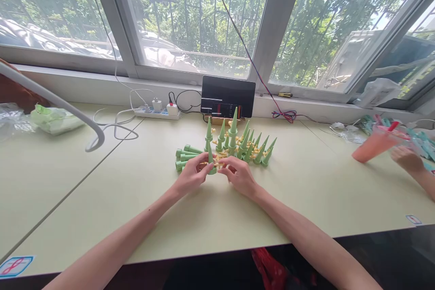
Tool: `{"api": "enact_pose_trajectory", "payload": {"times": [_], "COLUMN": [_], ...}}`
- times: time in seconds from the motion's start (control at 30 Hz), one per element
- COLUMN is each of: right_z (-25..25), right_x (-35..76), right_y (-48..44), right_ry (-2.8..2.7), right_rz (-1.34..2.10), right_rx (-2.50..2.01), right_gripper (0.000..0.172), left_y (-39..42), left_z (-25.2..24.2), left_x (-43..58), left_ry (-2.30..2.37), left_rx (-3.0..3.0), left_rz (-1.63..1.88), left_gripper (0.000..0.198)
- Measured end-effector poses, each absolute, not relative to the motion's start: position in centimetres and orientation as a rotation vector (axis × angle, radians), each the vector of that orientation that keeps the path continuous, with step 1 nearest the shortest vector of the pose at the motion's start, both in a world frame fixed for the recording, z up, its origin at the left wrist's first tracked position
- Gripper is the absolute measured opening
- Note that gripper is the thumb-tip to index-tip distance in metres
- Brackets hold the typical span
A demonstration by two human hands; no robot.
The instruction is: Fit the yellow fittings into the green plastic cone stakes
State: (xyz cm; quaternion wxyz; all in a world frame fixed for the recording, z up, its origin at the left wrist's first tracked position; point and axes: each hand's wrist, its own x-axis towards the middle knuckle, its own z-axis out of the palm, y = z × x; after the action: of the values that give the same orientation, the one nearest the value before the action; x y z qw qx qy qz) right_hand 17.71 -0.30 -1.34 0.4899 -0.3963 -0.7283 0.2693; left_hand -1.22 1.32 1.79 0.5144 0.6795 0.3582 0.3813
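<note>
My left hand (193, 175) is closed around the base of a green cone-shaped watering spike (210, 156), which points upward just above the table. Thumb and fingers of my right hand (240, 176) pinch a small yellow plastic piece (218, 165) against the side of that spike. Whether the piece is seated in it is too small to tell. Behind my hands, several green spikes (233, 129) stand upright, with small yellow pieces (222, 156) among them. More spikes (186, 157) lie on their sides beyond my left hand, partly hidden by it.
A dark tablet (228, 95) leans at the back by the window. A power strip (158, 112) with cables lies to its left. At right, another person's hand (406, 159) is beside a tilted cup of red drink (375, 145). A white curved bar (68, 104) crosses the left side.
</note>
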Motion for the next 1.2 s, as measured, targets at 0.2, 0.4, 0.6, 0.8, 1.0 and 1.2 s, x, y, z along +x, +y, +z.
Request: {"api": "enact_pose_trajectory", "payload": {"times": [0.2,0.4,0.6,0.8,1.0,1.2], "right_z": [-1.0,-1.0,-1.1,-1.2,-1.2,-1.4], "right_x": [17.7,17.6,17.5,17.5,17.5,17.6], "right_y": [-0.5,-0.5,-0.3,-0.2,-0.4,-0.3], "right_ry": [-1.767,-1.754,-1.75,-1.777,-1.791,-1.785], "right_rz": [0.605,0.6,0.542,0.527,0.551,0.622], "right_rx": [-0.957,-0.962,-0.942,-0.954,-0.986,-1.018], "right_gripper": [0.023,0.026,0.022,0.024,0.025,0.023], "left_y": [1.2,1.1,1.3,1.3,1.2,1.1], "left_z": [1.8,1.5,1.0,0.8,0.8,0.8], "left_x": [-1.2,-1.2,-1.2,-1.3,-1.2,-1.2], "left_ry": [0.851,0.816,0.798,0.79,0.801,0.846], "left_rx": [1.623,1.704,1.82,1.898,1.943,2.021], "left_rz": [0.917,0.942,0.96,0.935,0.924,0.91], "left_gripper": [0.032,0.027,0.021,0.022,0.022,0.019]}}
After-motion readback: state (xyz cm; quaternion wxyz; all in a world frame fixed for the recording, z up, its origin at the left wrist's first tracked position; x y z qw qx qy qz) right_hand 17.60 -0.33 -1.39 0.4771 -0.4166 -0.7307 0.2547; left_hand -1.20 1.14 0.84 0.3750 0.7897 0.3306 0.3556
